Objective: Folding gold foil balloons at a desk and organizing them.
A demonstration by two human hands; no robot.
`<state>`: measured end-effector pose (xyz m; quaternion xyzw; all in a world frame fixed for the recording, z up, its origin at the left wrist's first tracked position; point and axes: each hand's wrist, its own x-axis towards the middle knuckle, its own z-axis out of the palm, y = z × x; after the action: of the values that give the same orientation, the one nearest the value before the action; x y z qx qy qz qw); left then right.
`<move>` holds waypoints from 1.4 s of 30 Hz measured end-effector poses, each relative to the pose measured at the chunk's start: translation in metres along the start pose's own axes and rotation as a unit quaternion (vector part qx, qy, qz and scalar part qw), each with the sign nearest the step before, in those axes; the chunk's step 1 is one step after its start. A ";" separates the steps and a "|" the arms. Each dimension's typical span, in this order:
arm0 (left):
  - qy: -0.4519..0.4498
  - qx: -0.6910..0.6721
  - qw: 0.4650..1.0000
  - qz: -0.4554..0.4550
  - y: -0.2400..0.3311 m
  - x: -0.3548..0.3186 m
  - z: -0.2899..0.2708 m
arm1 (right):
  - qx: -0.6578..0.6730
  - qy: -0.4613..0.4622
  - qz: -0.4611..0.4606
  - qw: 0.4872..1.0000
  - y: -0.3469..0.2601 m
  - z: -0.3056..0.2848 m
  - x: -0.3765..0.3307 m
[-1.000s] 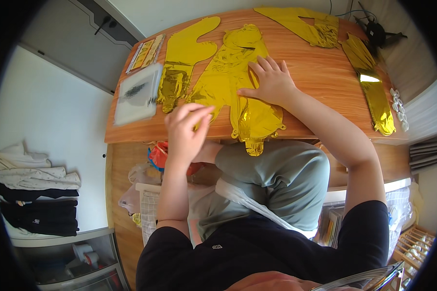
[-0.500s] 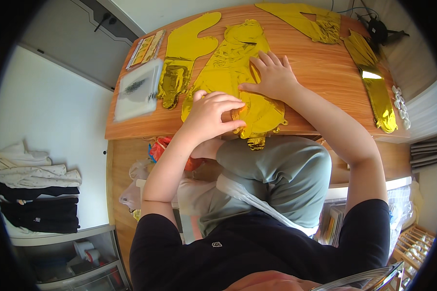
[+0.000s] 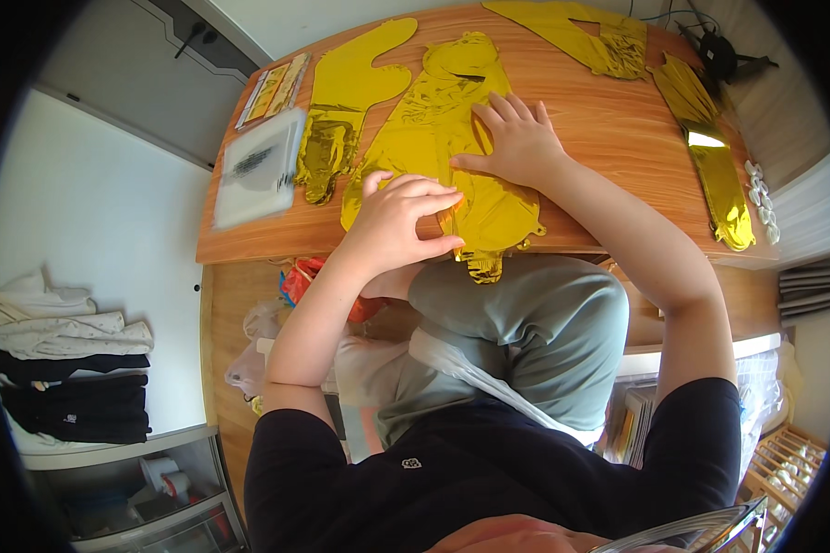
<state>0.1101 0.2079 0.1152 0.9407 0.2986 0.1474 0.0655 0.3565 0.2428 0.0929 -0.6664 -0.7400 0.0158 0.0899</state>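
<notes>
A flat gold foil balloon [image 3: 496, 212] lies in front of me, its lower tip hanging past the table's near edge. My left hand [image 3: 392, 221] is at its lower left part, thumb and fingers curved around a raised fold of the foil. My right hand [image 3: 521, 143] rests on the balloon's right side with its fingers spread and the thumb stretched toward the middle. Beside it on the left is another flat gold foil balloon [image 3: 350, 83] with a curved shape and a crumpled lower end.
The wooden table [image 3: 609, 175] also bears a gold foil piece [image 3: 586, 37] at the back, a long folded one [image 3: 710, 166] on the right, and white rings [image 3: 762, 205]. A translucent plastic sleeve [image 3: 258, 175] and a printed packet [image 3: 273, 90] lie left. A black device [image 3: 717, 57] stands back right.
The raised fold at my left hand looks narrower than before. Both hands keep nearly the same places, and the whole view has shifted very slightly.
</notes>
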 end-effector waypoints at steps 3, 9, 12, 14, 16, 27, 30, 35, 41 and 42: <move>-0.002 0.008 1.000 0.005 0.003 0.000 0.002 | -0.001 -0.007 -0.001 1.000 0.002 0.001 0.001; 0.028 0.026 0.999 0.014 0.003 -0.003 0.006 | -0.002 -0.003 -0.002 1.000 0.000 -0.001 0.002; 0.041 0.028 0.999 0.017 0.000 -0.003 0.011 | -0.003 0.006 -0.003 1.000 0.000 0.002 0.003; 0.044 0.026 0.999 0.016 0.000 -0.003 0.013 | -0.003 0.023 -0.002 1.000 0.001 0.004 0.002; 0.053 0.027 0.998 0.020 0.000 -0.003 0.014 | -0.002 0.028 -0.002 1.000 0.002 0.005 0.002; -0.001 -0.044 0.998 -0.033 0.007 -0.008 -0.004 | -0.007 0.023 -0.007 1.000 0.002 0.002 0.001; 0.027 -0.094 0.994 -0.045 0.001 -0.019 -0.015 | -0.011 -0.015 0.002 1.000 -0.001 -0.005 0.000; 0.091 -0.010 0.955 -0.281 -0.040 -0.054 -0.012 | -0.014 -0.020 -0.002 1.000 -0.003 -0.005 0.001; 0.164 0.064 0.920 -0.352 -0.033 -0.063 0.010 | -0.005 0.018 0.001 1.000 0.000 0.002 0.001; 0.165 0.065 0.919 -0.352 -0.033 -0.063 0.013 | -0.005 0.019 -0.001 1.000 0.000 0.001 0.001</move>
<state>0.0472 0.1970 0.0810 0.7393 0.6260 0.2480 0.0020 0.3561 0.2438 0.0919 -0.6666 -0.7386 -0.0011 0.1006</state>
